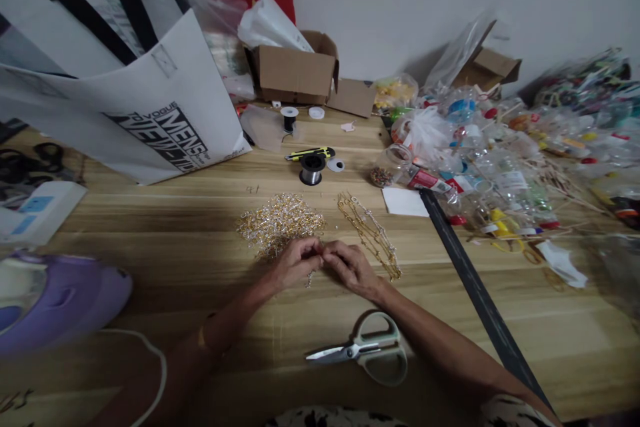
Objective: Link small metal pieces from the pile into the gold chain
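My left hand point(299, 262) and my right hand point(350, 267) meet fingertip to fingertip, both pinched closed. What lies between the fingertips is too small to make out. A short piece of silvery beaded chain point(309, 279) hangs below my left fingers. Just beyond my left hand is a loose pile of gold and clear beads point(280, 220). Several gold and silver beaded chains point(373, 234) lie beyond and right of my right hand. Nearer my body, scissors point(357, 350) with pale handles rest on the wood table point(250, 360), blades pointing left.
Behind the beads are a wire spool point(311, 170), a yellow cutter point(310, 154) and a black thread spool point(289, 120). A large white bag point(170, 100) stands left, near a purple object point(65, 300). Plastic bottles point(500, 160) crowd the right; a cardboard box point(296, 74) sits behind.
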The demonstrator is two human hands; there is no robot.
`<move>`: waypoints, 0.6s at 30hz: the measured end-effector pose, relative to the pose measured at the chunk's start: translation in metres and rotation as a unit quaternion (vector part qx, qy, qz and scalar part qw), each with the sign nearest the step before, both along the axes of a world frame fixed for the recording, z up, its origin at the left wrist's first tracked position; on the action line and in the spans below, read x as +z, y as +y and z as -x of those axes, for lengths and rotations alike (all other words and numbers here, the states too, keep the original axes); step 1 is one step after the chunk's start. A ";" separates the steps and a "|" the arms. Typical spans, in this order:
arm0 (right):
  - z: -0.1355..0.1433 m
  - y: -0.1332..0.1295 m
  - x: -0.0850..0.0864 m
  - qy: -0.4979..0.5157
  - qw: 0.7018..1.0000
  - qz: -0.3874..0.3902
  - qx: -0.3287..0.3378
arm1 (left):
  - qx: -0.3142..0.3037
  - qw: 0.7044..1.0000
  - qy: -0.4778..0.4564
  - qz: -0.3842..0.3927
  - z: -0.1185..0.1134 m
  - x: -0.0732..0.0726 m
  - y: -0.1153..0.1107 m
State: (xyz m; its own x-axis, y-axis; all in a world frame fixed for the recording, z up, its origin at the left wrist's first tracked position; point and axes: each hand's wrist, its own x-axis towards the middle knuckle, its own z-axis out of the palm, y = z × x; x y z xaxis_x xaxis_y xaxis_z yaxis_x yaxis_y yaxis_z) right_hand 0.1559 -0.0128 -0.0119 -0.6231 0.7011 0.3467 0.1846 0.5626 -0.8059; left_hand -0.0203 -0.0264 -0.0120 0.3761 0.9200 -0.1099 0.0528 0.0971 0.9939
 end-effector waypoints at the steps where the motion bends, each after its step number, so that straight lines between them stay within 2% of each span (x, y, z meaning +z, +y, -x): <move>1: 0.000 0.000 0.001 0.000 1.000 0.002 0.002 | -0.005 1.000 -0.001 -0.001 0.000 -0.001 0.000; 6: 0.001 -0.001 0.004 0.014 0.998 0.063 -0.012 | -0.013 1.000 0.006 -0.017 -0.003 -0.002 -0.003; 12: 0.000 0.000 0.001 0.023 0.992 0.122 -0.040 | 0.009 1.000 -0.003 0.017 -0.003 0.002 -0.002; 18: 0.001 0.002 -0.004 0.049 0.985 0.157 -0.048 | 0.000 0.999 -0.022 0.047 -0.002 0.003 0.001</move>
